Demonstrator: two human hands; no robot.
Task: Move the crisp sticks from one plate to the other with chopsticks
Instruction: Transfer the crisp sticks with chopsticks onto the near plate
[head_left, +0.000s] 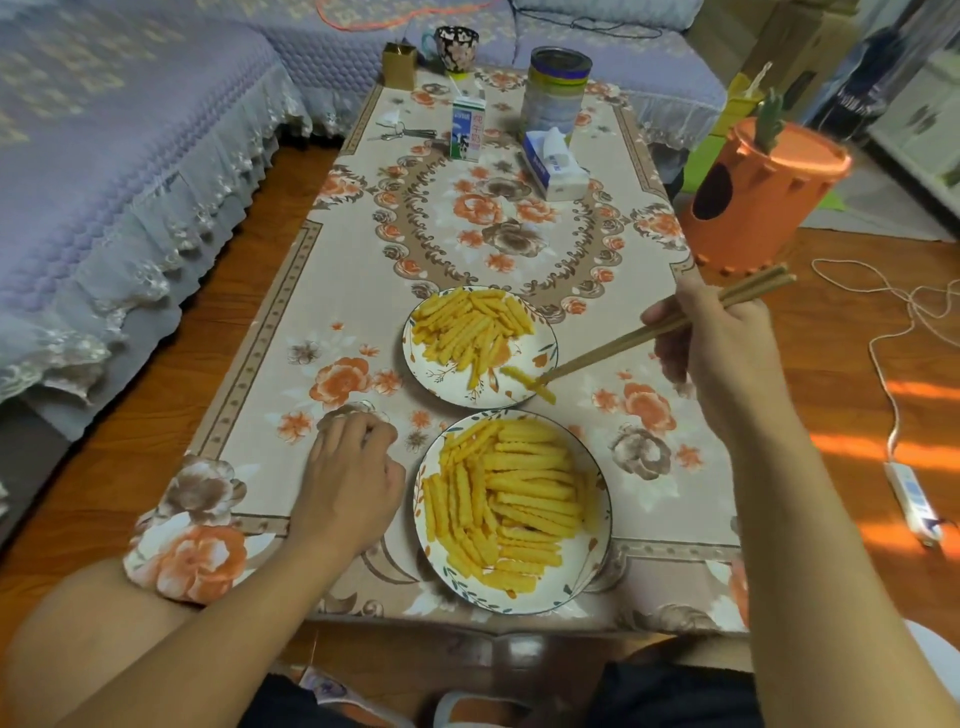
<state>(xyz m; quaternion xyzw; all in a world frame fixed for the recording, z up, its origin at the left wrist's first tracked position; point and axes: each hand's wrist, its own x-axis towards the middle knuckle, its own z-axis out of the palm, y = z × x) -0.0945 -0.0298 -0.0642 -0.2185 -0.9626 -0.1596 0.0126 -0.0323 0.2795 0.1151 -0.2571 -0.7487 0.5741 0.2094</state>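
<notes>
On the table (467, 218) sit two plates of crisp sticks — near plate (597, 540), far plate (545, 343). The left hand (348, 478) rests loosely curled, holding nothing. The right hand (717, 343) grips chopsticks (623, 345) — they pinch one crisp stick (527, 383) over the far plate's near rim.

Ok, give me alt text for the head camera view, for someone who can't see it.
The right hand holds chopsticks pinching one crisp stick over the near rim of the far plate; the near plate is piled fuller. The left hand rests, fingers curled, on the floral tablecloth.
</notes>
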